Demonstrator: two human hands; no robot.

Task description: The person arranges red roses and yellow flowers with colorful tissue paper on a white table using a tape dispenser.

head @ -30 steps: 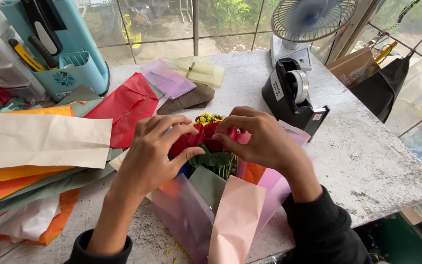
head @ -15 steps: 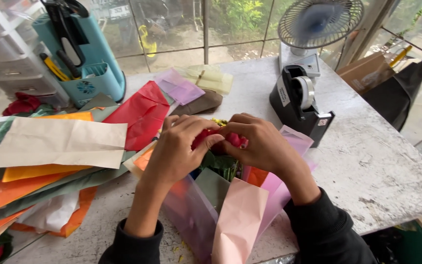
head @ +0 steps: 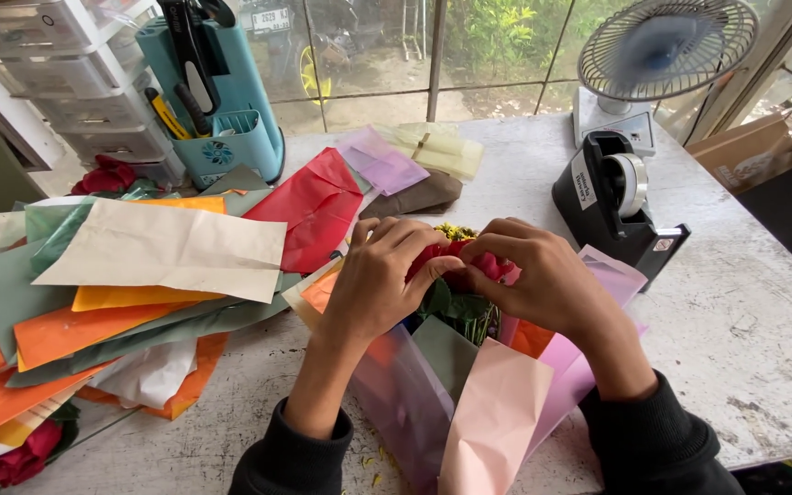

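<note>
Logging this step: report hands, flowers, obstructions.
Left hand and right hand both closed on red flower heads. Pastel paper-wrapped bouquet beneath on the table. Black tape dispenser right, apart.

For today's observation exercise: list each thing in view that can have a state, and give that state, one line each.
Left hand: closed on the flowers.
Right hand: closed on the flowers.
Flowers: bunched, lying on wrapping paper.
Fan: spinning, blades blurred.
Tape dispenser: loaded with a roll.
Paper sheets: overlapping, lying flat.

Both hands cover most of the red flowers (head: 483, 261), so the fingers' hold is perhaps unclear; the fan (head: 666, 50) blades blur at upper right.
</note>
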